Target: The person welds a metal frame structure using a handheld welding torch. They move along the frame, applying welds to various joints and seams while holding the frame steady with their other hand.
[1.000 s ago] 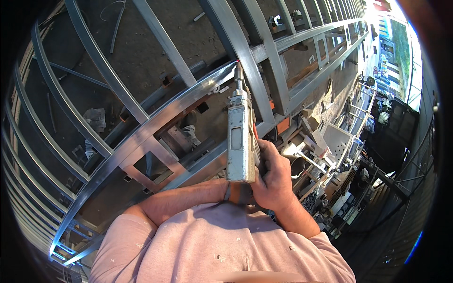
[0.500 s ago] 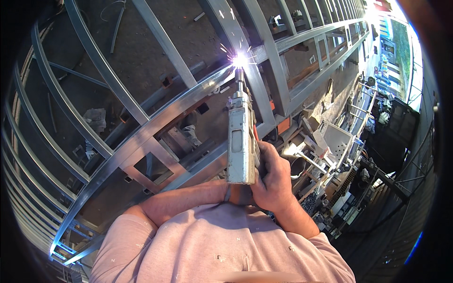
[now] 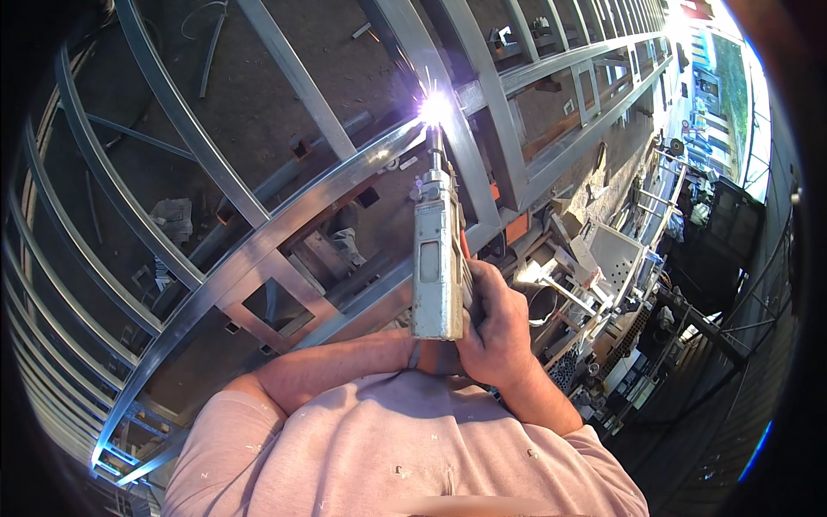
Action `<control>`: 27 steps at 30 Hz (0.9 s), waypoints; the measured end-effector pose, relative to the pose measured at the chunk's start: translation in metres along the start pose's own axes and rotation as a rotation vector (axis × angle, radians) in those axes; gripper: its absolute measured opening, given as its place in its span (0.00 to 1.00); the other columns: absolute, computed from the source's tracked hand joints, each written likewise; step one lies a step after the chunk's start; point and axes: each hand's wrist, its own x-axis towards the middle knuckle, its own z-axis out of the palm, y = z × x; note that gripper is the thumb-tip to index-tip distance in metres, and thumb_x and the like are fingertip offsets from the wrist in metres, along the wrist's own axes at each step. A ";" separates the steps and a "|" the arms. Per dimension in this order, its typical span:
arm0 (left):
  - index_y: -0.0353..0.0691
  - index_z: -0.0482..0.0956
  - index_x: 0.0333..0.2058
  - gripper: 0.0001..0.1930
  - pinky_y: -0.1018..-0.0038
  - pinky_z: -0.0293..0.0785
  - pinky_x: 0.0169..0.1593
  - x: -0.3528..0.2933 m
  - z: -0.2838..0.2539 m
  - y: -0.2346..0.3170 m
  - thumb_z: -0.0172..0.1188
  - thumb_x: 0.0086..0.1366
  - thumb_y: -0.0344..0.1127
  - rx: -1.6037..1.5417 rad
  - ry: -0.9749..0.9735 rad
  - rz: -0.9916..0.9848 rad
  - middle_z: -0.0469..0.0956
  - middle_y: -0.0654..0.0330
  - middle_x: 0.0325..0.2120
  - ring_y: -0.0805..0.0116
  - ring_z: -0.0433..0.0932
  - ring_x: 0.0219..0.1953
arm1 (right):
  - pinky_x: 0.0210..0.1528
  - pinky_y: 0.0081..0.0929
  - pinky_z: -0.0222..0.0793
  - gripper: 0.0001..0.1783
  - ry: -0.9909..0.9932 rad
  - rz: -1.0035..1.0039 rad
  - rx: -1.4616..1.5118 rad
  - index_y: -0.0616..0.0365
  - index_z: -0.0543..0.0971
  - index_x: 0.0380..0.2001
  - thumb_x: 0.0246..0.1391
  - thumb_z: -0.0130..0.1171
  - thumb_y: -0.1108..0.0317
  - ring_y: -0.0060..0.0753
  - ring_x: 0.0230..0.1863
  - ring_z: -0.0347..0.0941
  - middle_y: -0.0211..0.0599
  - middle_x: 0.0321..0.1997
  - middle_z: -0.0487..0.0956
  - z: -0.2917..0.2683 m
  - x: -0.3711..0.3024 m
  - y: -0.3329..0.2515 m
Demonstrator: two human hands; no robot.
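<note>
Nearest: pale pink shirt (image 3: 388, 448), w/ small dark & light printed marks scattered on it, too small to read reliably. L forearm (image 3: 340, 360) comes in from lower L, elbow bent, lying roughly level across the chest, dark band (image 3: 415, 351) at the wrist. L hand (image 3: 441, 357) is in shadow & mostly hidden behind the tool's rear end; can't tell if it's open or closed. R forearm (image 3: 551, 401) angles up & inward from lower R; R hand (image 3: 495, 323) is wrapped round the R side of the tool, knuckles up, thumb side toward the casing, so it's gripping.

Tool (image 3: 438, 280): boxy, pale grey, scuffed, pointing straight away from the chest, approx. centre of view. Recessed panel (image 3: 429, 262) on its top face; any lettering there can't be made out. Metal nozzle (image 3: 437, 159) at far end, tip at a v. bright white-violet glow (image 3: 435, 109) w/ sparks, where a curved rail (image 3: 293, 211) meets a wide bar (image 3: 409, 39) of the metal frame.

Further R: heap of scrap & offcuts (image 3: 573, 267). Beyond, top R: sunlit opening (image 3: 730, 103), washed out.
</note>
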 end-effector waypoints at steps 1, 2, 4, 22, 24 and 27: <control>0.41 0.78 0.51 0.14 0.70 0.76 0.57 0.000 0.000 0.000 0.56 0.71 0.40 0.010 -0.001 0.003 0.81 0.57 0.49 0.69 0.78 0.53 | 0.41 0.44 0.78 0.27 -0.004 -0.002 -0.002 0.64 0.72 0.55 0.51 0.63 0.72 0.61 0.39 0.82 0.55 0.37 0.83 0.000 0.000 0.001; 0.41 0.78 0.51 0.14 0.70 0.76 0.57 0.000 0.000 0.001 0.56 0.71 0.40 0.013 0.003 0.004 0.81 0.57 0.49 0.69 0.78 0.52 | 0.41 0.44 0.78 0.27 -0.009 0.001 0.000 0.64 0.71 0.55 0.51 0.63 0.72 0.61 0.39 0.82 0.55 0.37 0.83 -0.001 0.000 0.002; 0.41 0.79 0.50 0.14 0.70 0.76 0.56 -0.001 0.001 0.000 0.56 0.71 0.40 0.022 0.005 0.007 0.81 0.57 0.48 0.69 0.79 0.52 | 0.41 0.44 0.77 0.27 -0.011 -0.007 -0.003 0.64 0.71 0.55 0.50 0.63 0.73 0.61 0.40 0.82 0.55 0.38 0.82 0.000 0.000 0.004; 0.41 0.82 0.46 0.12 0.68 0.77 0.54 0.000 0.004 0.001 0.58 0.69 0.41 0.082 0.009 0.032 0.83 0.57 0.45 0.68 0.80 0.49 | 0.42 0.44 0.77 0.27 0.008 0.041 -0.005 0.64 0.71 0.55 0.49 0.62 0.75 0.62 0.40 0.82 0.56 0.38 0.82 0.003 -0.004 0.002; 0.41 0.82 0.45 0.12 0.67 0.77 0.53 0.001 0.005 0.001 0.59 0.69 0.41 0.091 0.008 0.033 0.83 0.57 0.44 0.67 0.80 0.49 | 0.42 0.44 0.77 0.27 0.003 0.047 -0.015 0.64 0.71 0.55 0.49 0.62 0.75 0.62 0.40 0.82 0.55 0.38 0.82 0.003 -0.005 0.002; 0.42 0.83 0.44 0.12 0.67 0.77 0.53 0.001 0.006 0.001 0.59 0.68 0.41 0.104 0.007 0.037 0.84 0.57 0.44 0.67 0.81 0.48 | 0.42 0.44 0.77 0.27 -0.003 0.046 0.012 0.64 0.71 0.55 0.49 0.61 0.75 0.62 0.40 0.82 0.55 0.38 0.82 0.002 -0.005 0.002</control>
